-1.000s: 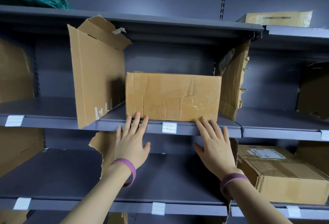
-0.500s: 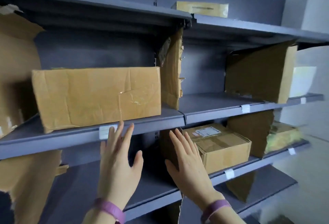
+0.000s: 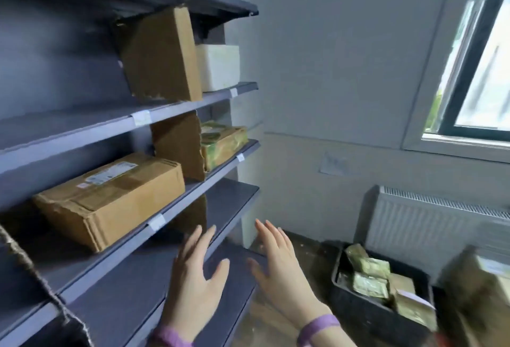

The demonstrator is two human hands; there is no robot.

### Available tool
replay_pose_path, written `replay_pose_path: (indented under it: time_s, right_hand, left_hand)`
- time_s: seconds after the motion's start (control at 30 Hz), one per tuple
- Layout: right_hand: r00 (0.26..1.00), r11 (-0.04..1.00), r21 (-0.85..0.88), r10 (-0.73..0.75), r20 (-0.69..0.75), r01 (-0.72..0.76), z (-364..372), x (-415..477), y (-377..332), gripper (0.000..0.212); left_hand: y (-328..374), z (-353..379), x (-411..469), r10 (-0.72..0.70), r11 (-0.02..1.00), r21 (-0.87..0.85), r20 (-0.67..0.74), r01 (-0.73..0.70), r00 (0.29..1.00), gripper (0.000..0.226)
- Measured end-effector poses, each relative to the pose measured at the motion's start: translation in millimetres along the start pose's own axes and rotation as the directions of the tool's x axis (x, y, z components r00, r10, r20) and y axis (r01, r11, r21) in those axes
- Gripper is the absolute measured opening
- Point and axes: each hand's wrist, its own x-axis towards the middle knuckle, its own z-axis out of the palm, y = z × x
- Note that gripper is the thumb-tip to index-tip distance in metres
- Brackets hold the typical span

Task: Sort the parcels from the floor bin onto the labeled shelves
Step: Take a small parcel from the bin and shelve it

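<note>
1. The floor bin (image 3: pixel 356 308) is a black tub on the floor at lower right, below the radiator (image 3: pixel 430 222) and well apart from the shelves (image 3: pixel 82 131).
2. Several parcels (image 3: pixel 369 283) in yellow-green wrap lie piled inside it.
3. The left hand (image 3: pixel 196 283) and right hand (image 3: pixel 278 269) are raised side by side in front of the lowest shelf boards, between the shelves and the bin. Both have their fingers straight and spread, and they hold nothing.
4. Each wrist wears a purple band (image 3: pixel 317 326).
5. On the shelves, a brown box (image 3: pixel 110 197) with a printed label lies left of a cardboard divider (image 3: pixel 179 145). A green-wrapped parcel (image 3: pixel 223 145) sits right of that divider.
6. One board up, a white box (image 3: pixel 218 66) stands beside a taller cardboard sheet (image 3: pixel 162 54).
7. White tags (image 3: pixel 141 118) mark the shelf edges.
8. A window (image 3: pixel 480 51) fills the upper right.
</note>
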Motion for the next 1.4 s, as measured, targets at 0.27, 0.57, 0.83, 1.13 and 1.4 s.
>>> replay_pose_path:
  time_s: [0.27,0.57,0.83,1.13,1.4]
  right_hand:
    - [0.965,0.967,-0.027,0.251,-0.077,-0.253,-86.3,-60.1,185.3,0.067]
    - [0.819,0.825,-0.023,0.557,-0.141,-0.565,-171.5,-92.4,339.2,0.064]
    - [0.697,0.704,-0.018,0.7,-0.156,-0.71,-194.8,-63.1,445.8,0.064]
    - [0.548,0.543,-0.077,0.834,-0.068,-0.836,-197.0,6.6,587.6,0.062]
    - [0.443,0.454,-0.094,0.889,0.113,-0.886,-163.3,27.1,726.5,0.059]
  left_hand:
    - [69.2,198.0,-12.2,-0.022,0.993,-0.106,0.297,0.056,0.955,0.056]
    - [133.2,368.9,6.7,-0.042,0.995,-0.048,0.558,0.083,0.829,0.055]
    - [144.0,498.0,75.3,0.003,0.997,-0.062,0.69,0.055,0.724,0.055]
    - [130.0,669.1,174.4,-0.045,0.999,0.038,0.826,0.023,0.563,0.056]
    - [84.4,805.2,201.4,-0.204,0.97,0.24,0.86,-0.019,0.467,0.056]
